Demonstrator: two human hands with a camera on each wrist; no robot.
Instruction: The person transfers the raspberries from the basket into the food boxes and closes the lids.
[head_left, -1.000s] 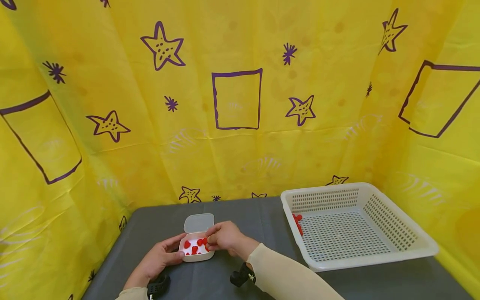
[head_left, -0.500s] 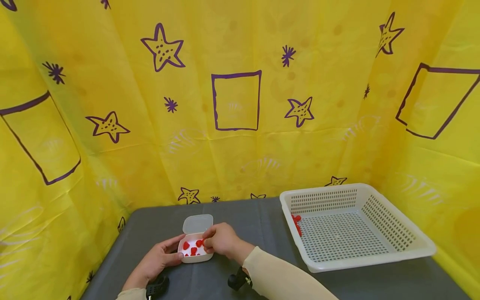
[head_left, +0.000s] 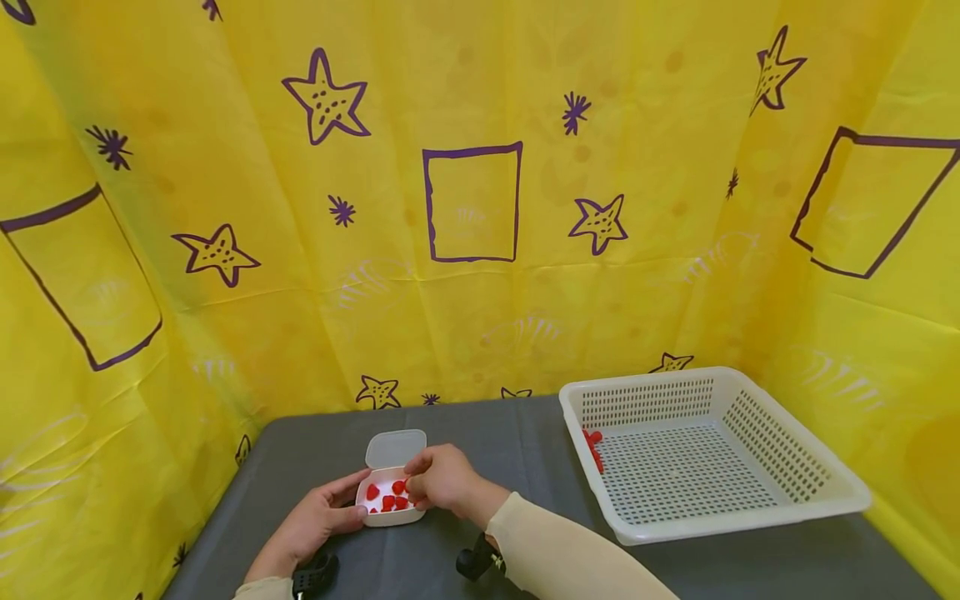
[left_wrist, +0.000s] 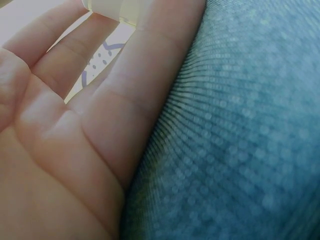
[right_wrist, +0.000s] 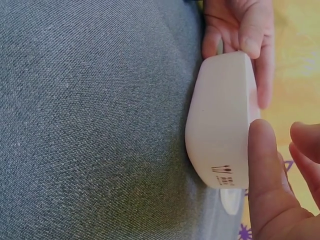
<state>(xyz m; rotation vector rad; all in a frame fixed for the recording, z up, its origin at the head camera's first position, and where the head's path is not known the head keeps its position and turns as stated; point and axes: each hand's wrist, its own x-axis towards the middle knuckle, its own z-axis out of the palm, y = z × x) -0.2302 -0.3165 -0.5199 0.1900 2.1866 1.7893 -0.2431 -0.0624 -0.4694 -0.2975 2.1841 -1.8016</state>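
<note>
A small white lunch box with its hinged lid raised sits on the dark cloth. Several small red pieces lie on its white inside. My left hand grips the box's left side, thumb at the front and fingers behind. In the left wrist view, the fingers reach up to the box's pale edge. Over the right part of the box is my right hand, fingers bent down into it. The right wrist view shows a gap between its thumb and fingertips, with nothing between them.
A large white plastic basket stands on the right of the grey-covered table, with several red pieces along its inner left side. A yellow patterned curtain surrounds the table at the back and sides.
The right fingers have shifted slightly within the box. One more red piece now shows near the front of the box by the right thumb. The left hand keeps its grip.
</note>
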